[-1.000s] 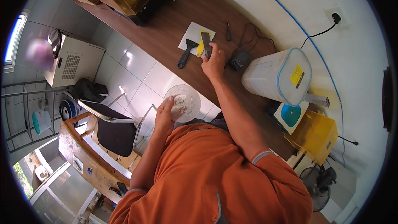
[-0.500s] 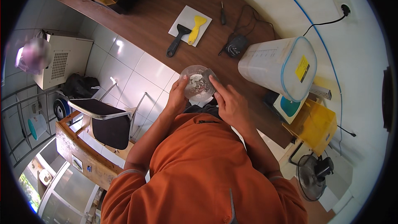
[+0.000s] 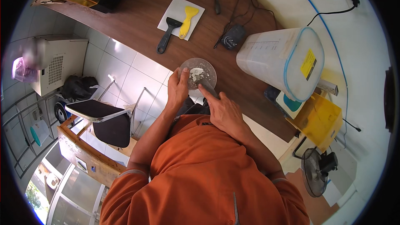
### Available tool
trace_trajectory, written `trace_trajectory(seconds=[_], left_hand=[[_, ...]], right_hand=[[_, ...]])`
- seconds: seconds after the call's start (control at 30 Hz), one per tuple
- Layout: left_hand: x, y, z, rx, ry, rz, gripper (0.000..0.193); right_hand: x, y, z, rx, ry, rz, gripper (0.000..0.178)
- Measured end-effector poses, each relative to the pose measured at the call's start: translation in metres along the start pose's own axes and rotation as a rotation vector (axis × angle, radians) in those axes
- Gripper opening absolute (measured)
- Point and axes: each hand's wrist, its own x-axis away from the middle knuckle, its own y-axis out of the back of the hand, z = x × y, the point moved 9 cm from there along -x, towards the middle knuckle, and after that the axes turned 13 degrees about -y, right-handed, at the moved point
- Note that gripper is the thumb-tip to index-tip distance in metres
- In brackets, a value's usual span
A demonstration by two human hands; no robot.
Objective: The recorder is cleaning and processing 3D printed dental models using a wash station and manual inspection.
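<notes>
My left hand grips the left rim of a round translucent bowl in front of my waist. White clumps of powdery material lie in the bowl, with smaller white specks around them. My right hand is closed on a flat dark grey scraper, index finger stretched along it. The scraper's tip reaches into the near side of the bowl, close to the clumps. Part of the scraper is hidden by my fingers.
Beyond the bowl, a black scraper and a yellow scraper lie on a white square plate on the brown table. Nearby are a screwdriver, a black adapter and a large lidded container.
The scraper has moved from the bowl's right side toward its near side, and my right hand has shifted slightly down and left. The clumps sit closer together; the view has shifted slightly.
</notes>
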Motion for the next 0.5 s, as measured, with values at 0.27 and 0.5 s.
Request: trace_trajectory(seconds=[0.27, 0.5], left_hand=[[-0.006, 0.003, -0.002, -0.056, -0.017, -0.003, 0.041], [-0.007, 0.004, -0.004, -0.059, 0.014, -0.002, 0.041]], right_hand=[[0.001, 0.002, 0.008, -0.145, 0.029, 0.016, 0.06], [0.001, -0.002, 0.013, -0.12, -0.039, 0.031, 0.059]])
